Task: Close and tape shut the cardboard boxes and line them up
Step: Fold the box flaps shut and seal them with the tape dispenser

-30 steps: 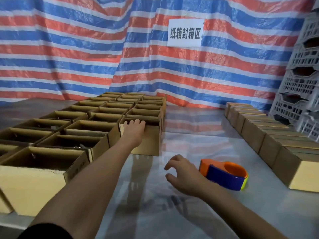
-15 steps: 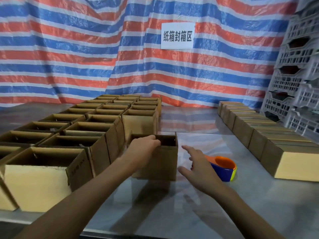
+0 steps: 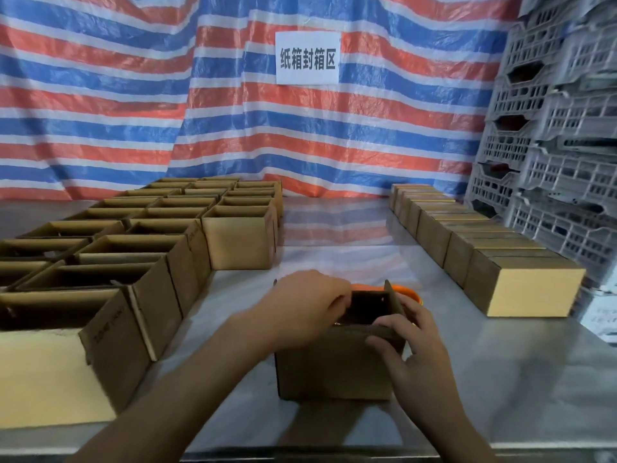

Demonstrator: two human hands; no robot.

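As left hand [image 3: 305,307] and right hand [image 3: 409,354] grip its rim, the box [image 3: 334,369] stands between open boxes [image 3: 133,262] and taped boxes [image 3: 484,252], near the front edge of the table [image 3: 334,235].

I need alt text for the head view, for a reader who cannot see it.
The left hand and the right hand grip the top rim of an open cardboard box on a grey table. An orange tape dispenser lies behind it, open boxes stand at the left, and a row of closed boxes at the right.
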